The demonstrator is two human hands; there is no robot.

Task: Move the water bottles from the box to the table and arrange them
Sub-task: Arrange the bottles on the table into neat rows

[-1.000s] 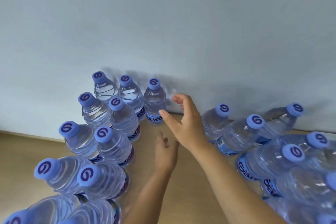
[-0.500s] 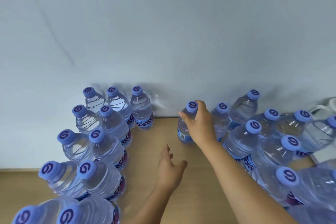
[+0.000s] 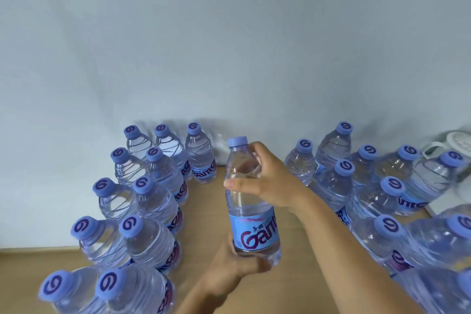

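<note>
A clear water bottle (image 3: 251,211) with a blue cap and blue label is lifted above the wooden table (image 3: 300,283), between two groups of bottles. My right hand (image 3: 267,181) grips its upper part just under the neck. My left hand (image 3: 237,262) holds its bottom from below. Several matching bottles stand in two neat rows on the left (image 3: 153,206), with one more (image 3: 201,158) at the back by the wall. Several others stand in a looser cluster on the right (image 3: 369,186).
A pale wall (image 3: 229,46) runs right behind the table's far edge. A white object with a handle (image 3: 451,143) shows at the right edge behind the bottles. A strip of bare wood runs between the two bottle groups.
My right hand has lifted the bottle it grasped at the back and brought it toward me. My left hand rose from the table and took hold of its base.
</note>
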